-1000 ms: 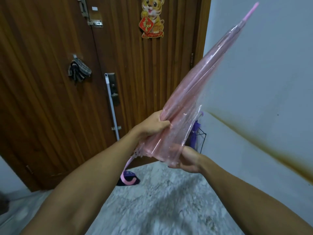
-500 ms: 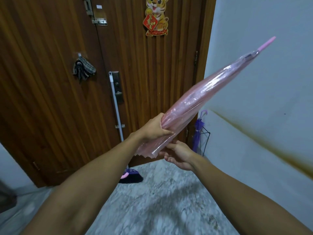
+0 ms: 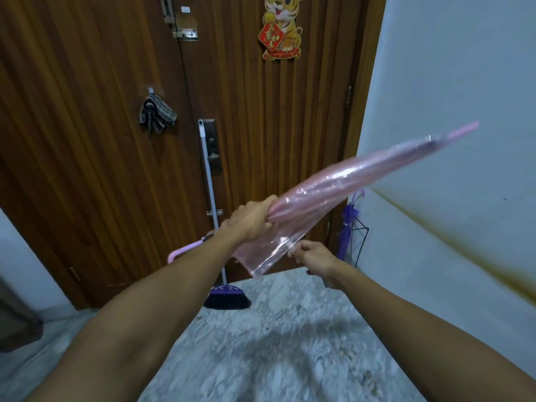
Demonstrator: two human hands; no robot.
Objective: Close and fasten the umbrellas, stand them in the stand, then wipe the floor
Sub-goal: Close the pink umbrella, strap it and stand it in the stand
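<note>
left hand (image 3: 252, 220) grips pink umbrella (image 3: 333, 192) (folded); right hand (image 3: 314, 256) pinches its edge.

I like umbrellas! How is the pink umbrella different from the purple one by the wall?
The pink umbrella is see-through; the purple umbrella looks solid. The pink one is held slanted in the air, the left hand gripping it and the right hand pinching its loose edge; the purple one stands upright in the black wire stand. The pink one's canopy hangs loose at the bottom; the purple one looks tightly wrapped. Both are closed, with curved handles.
</note>
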